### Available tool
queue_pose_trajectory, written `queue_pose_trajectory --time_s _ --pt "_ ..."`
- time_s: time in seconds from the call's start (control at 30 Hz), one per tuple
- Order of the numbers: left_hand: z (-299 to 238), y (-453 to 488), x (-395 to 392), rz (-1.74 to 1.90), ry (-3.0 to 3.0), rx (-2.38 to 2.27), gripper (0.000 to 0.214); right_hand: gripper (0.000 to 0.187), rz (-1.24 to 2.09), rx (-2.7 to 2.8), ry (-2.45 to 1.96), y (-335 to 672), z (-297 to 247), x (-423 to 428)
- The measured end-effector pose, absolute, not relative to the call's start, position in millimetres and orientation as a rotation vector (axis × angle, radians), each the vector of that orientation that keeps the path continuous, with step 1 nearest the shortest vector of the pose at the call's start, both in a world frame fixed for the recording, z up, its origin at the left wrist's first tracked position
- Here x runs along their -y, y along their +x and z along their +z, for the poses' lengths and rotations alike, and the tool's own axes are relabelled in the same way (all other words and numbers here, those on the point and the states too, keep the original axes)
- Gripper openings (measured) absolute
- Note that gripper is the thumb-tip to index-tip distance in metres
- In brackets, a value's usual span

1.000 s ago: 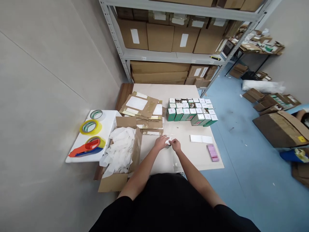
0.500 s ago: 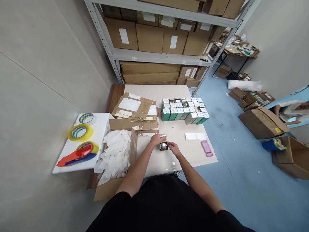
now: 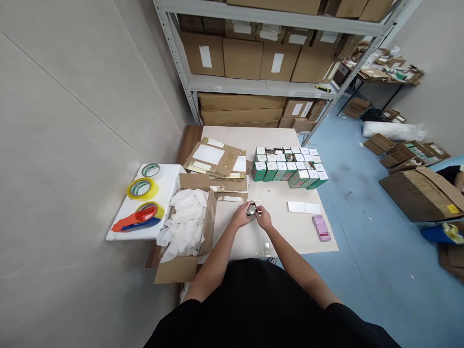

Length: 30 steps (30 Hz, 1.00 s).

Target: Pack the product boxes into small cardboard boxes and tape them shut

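Near the middle of the table, a small open-topped box has a shiny, rounded metal piece in its opening. My left hand is wrapped round the left side of this box. The fingers of my right hand are closed at its right edge, by the flap. What lies under my fingertips is too small to make out. Farther back on the right stand rows of green-and-white boxes, a few open with shiny pieces showing.
An open carton of white paper strips stands at left, beside a white stand with tape rolls and a red tape dispenser. Flattened cardboard lies behind. White cards lie to the right. Shelving rises beyond.
My left hand has come down from above the box to its left side. My right hand has stayed at the box's right edge. The camera view has turned left.
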<state>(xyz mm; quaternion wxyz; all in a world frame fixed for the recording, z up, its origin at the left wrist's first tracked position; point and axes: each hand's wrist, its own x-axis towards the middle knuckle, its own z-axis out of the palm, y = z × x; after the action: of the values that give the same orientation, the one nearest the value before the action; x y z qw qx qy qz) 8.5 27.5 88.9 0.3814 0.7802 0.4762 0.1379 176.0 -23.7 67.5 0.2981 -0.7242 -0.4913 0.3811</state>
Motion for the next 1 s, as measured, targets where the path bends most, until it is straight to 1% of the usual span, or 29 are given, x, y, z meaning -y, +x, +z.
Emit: queue_pose_trajectory --time_s 0.03,0.1,0.2,0.3,0.47,0.53,0.63,0.77,0.93,1.0 --pt "90 9 -28 0.364 1.978 -1.216 0.087 0.03 0.996 1.346 -1.978 175 71 20" --pt "92 11 -29 0.404 1.922 -1.265 0.084 0.035 0.941 1.437 -2.092 171 77 12" --pt "91 13 -29 0.335 1.893 -1.34 0.08 0.041 0.847 1.548 -2.224 166 84 -1" --pt "90 13 -27 0.261 1.894 -1.367 0.081 0.04 0.842 1.593 -2.29 163 90 -14" --pt "92 12 -22 0.336 1.918 -1.308 0.086 0.029 0.94 1.659 -2.243 162 102 -29" --pt "94 11 -21 0.347 1.904 -1.322 0.086 0.03 0.91 1.7 -2.205 163 109 -30" --pt "97 9 -23 0.271 1.86 -1.375 0.088 0.036 0.851 1.632 -2.149 169 124 -27" --pt "97 7 -26 0.241 1.846 -1.375 0.097 0.038 0.861 1.445 -2.019 188 163 -27" --pt "92 8 -24 0.318 1.82 -1.343 0.104 0.044 0.798 1.411 -1.708 209 239 -37" --pt "95 7 -23 0.326 1.842 -1.327 0.111 0.048 0.783 1.416 -1.597 212 268 -41"
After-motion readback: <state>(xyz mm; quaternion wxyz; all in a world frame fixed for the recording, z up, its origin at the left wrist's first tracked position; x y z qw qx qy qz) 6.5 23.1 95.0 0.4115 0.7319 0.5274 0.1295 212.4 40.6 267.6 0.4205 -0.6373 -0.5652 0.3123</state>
